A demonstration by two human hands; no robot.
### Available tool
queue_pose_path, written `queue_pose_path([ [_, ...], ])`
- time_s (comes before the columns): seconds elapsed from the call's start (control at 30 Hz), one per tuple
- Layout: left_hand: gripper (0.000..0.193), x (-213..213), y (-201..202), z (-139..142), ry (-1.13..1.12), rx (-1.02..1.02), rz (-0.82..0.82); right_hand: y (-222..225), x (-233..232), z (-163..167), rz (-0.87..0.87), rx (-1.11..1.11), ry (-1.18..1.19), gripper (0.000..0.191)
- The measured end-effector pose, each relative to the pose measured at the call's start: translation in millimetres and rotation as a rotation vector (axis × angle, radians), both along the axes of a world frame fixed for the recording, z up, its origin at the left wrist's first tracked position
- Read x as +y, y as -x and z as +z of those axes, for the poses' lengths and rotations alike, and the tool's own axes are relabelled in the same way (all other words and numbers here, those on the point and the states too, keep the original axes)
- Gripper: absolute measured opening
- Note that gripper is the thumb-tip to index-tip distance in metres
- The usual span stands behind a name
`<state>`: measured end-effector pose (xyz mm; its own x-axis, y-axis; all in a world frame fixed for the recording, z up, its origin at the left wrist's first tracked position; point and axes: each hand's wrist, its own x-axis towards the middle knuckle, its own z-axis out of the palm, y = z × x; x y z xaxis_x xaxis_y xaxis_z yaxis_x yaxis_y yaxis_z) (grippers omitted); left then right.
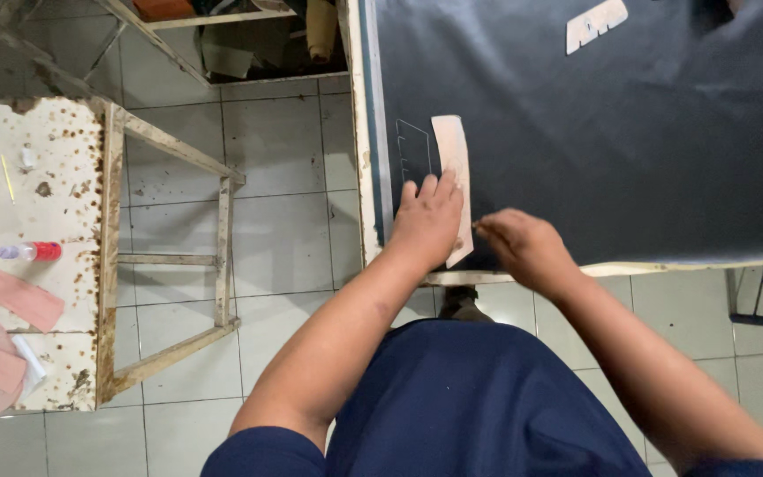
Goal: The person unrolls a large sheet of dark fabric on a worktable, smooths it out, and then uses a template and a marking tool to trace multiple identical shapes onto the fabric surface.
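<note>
1. The dark sheet point(593, 132) on the bench looks like matt, smooth leather-like material.
2. The pale template point(454, 168) looks like stiff, matt card.
3. The side table point(46, 177) has rusty, flaking white paint.
4. The floor point(284, 159) is glossy pale tile.

Place: a small craft workshop, of the leather or shoe-making sort.
Main bench: a long table point(366, 132) with chipped cream edges, covered by a dark sheet of material point(629, 132) with white outlines traced on it.
Templates: a pale strip-shaped pattern piece point(452, 155) and a notched one point(595, 24) lying on the sheet.
Side table: a rust-spotted white top point(46, 177) with pink cut-outs point(2, 318) and a small red-capped bottle point(33, 252).
Floor: grubby pale tiles point(284, 238).
</note>
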<state>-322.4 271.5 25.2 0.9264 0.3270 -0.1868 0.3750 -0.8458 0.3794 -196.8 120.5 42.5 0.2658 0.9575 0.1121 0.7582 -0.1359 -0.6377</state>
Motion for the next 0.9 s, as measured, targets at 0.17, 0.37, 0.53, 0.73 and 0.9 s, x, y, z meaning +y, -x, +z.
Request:
queue_pose_path([
  [0.17, 0.072, 5.8, -7.5, -0.9, -0.102, -0.019, -0.071, 13.3, -23.5, 1.5, -0.065, 0.053, 0.143, 0.018],
  [0.37, 0.071, 9.7, -8.9, -8.8, -0.045, -0.088, -0.031, 17.7, -31.1, 1.5, -0.106, 0.097, 0.154, 0.019],
  [0.53, 0.071, 10.0, -10.1, -7.4, -0.03, -0.1, -0.011, 22.6, -32.4, 3.8, -0.102, 0.132, 0.116, 0.017],
  [0.73, 0.067, 12.6, -8.2, 0.2, 0.021, -0.12, 0.014, 36.0, -29.9, 2.4, 0.013, 0.113, 0.11, 0.015],
  [0.9, 0.065, 13.0, -6.7, 3.8, 0.054, -0.133, 0.029, 39.9, -30.9, 3.8, 0.076, 0.15, 0.104, 0.016],
])
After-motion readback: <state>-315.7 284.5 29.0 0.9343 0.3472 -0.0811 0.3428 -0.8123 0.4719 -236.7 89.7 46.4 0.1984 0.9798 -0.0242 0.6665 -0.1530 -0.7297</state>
